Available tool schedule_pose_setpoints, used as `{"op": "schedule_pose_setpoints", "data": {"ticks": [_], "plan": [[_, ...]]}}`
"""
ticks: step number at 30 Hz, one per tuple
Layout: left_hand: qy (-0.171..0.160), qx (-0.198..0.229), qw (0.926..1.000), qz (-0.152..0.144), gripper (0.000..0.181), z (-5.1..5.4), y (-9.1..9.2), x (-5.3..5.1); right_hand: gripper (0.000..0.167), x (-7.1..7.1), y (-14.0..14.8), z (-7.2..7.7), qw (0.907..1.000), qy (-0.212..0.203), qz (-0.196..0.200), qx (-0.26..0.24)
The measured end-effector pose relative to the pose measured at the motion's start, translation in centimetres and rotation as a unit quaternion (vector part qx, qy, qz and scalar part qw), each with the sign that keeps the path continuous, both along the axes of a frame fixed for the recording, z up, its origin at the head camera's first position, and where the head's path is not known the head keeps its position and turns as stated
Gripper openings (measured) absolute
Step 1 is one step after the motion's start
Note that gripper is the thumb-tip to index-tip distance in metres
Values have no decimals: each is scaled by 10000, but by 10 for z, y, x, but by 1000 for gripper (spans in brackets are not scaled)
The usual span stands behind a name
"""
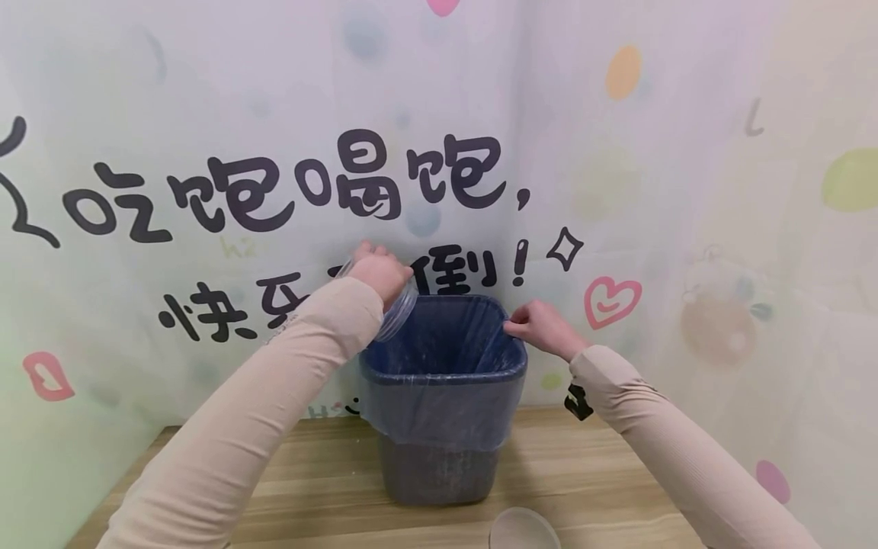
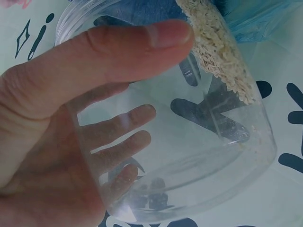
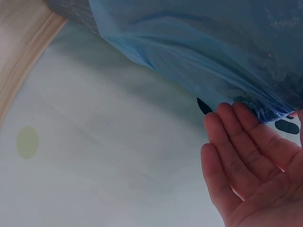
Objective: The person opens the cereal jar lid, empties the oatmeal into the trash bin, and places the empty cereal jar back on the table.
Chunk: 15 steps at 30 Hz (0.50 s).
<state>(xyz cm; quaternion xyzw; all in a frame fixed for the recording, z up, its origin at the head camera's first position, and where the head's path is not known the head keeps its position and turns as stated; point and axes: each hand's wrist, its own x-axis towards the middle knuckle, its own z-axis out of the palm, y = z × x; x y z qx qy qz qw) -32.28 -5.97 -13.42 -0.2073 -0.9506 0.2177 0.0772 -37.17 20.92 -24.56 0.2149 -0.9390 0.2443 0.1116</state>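
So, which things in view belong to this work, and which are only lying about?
Part of the work:
- clear jar, tilted, in the left hand
- pale flakes inside it
- bin
- blue liner, its edge pinched by the right hand

Just lying about:
- pale round disc on the table, though possibly the jar's lid

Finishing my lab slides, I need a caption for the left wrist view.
Left hand grips a clear jar, pale grains along its wall, blue plastic beyond.

Bin [image 1: 439,473] sits on the table [image 1: 309,473], backdrop [image 1: 672,213] behind it, disc [image 1: 524,531] out front, slightly right. Jar [image 1: 400,314], grains [image 2: 220,54] inside, is up at the bin's left edge.
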Motion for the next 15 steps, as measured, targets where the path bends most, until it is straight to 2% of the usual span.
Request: {"op": "schedule_pose_setpoints", "data": {"ticks": [8, 15], "plan": [[-148, -156, 9993, 291, 50, 0, 5, -4, 21, -1, 0, -1, 10000, 3, 9, -34], [-169, -199, 9991, 336, 48, 0, 6, -5, 21, 0, 0, 0, 10000, -28, 1, -55]]}}
